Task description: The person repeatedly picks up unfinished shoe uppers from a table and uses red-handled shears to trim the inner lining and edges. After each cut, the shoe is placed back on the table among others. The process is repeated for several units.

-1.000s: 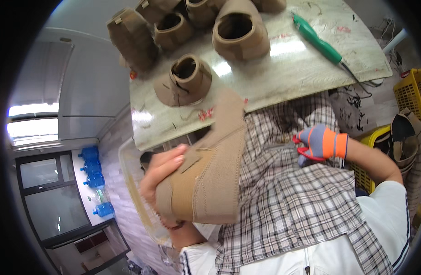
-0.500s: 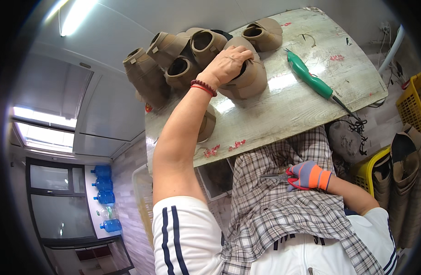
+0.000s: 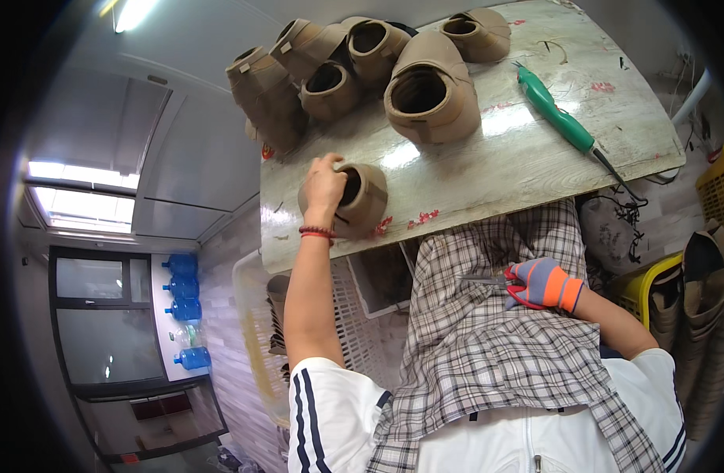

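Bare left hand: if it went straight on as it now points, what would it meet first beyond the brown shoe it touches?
Probably the small, round-mouthed brown shoe directly ahead, in the cluster on the pale wood-patterned table; depth is unclear, so the left hand might pass above.

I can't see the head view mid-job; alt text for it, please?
A bare left hand touches a brown shoe at the table's front left, while the gloved right hand holds red-handled scissors over checked cloth. Other shoes are grouped farther back, with a green tool to their right.
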Tool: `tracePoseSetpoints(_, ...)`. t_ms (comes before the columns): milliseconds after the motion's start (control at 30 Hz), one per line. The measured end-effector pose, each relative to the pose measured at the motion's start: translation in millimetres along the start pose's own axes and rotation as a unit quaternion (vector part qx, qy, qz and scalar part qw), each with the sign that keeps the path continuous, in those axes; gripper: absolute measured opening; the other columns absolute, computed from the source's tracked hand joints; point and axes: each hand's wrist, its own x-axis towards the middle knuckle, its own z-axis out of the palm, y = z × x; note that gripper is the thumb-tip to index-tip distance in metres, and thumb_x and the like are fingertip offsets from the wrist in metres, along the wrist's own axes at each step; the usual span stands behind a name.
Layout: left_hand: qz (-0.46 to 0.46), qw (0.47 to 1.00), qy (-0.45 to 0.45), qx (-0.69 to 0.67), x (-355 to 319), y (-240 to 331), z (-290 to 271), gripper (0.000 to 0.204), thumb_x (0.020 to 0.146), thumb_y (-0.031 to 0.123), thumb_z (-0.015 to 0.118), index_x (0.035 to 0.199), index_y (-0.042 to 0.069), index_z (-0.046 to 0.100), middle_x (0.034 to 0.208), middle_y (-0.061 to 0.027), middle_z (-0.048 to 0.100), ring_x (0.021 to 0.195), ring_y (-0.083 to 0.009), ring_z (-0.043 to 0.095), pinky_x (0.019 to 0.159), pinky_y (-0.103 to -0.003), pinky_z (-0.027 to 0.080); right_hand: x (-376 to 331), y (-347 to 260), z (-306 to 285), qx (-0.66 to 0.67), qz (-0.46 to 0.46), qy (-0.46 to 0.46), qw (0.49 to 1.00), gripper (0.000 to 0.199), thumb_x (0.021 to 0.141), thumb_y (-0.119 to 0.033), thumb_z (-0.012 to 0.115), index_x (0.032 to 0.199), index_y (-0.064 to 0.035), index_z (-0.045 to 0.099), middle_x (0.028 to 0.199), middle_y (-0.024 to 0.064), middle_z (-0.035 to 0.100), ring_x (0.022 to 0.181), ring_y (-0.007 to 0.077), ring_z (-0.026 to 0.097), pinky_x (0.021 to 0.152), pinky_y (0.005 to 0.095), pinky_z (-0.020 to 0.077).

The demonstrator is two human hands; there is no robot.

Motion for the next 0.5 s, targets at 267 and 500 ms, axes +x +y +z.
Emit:
tracePoseSetpoints(267,0.012,0.839,0.025,-0.544,-99,-17,-87,0.028,0.093,0.003,0.052,0.115,-0.003,0.069,0.112,-0.0104,0.07,0.107,-0.0224,0.064,0.095,-0.036,0.049,-31,-6,-27,0.039,0.033,0.151,0.987,0.047,0.075,-0.033,0.085,0.106,-0.0026,0.067,0.088,0.0195,0.068,0.082,0.0372,0.067,0.071,0.0408,0.0525)
tracePoseSetpoints(500,-0.176,0.555,0.025,-0.813,-214,14,3,0.045,0.101,0.025,0.062,0.137,0.0,0.053,0.135,-0.009,0.059,0.12,-0.0194,0.057,0.102,-0.037,0.047,-3,-57,-90,-0.075,-0.131,0.282,0.948,0.049,0.067,-0.025,0.088,0.102,-0.0046,0.06,0.089,0.0142,0.062,0.083,0.035,0.06,0.074,0.0419,0.0499)
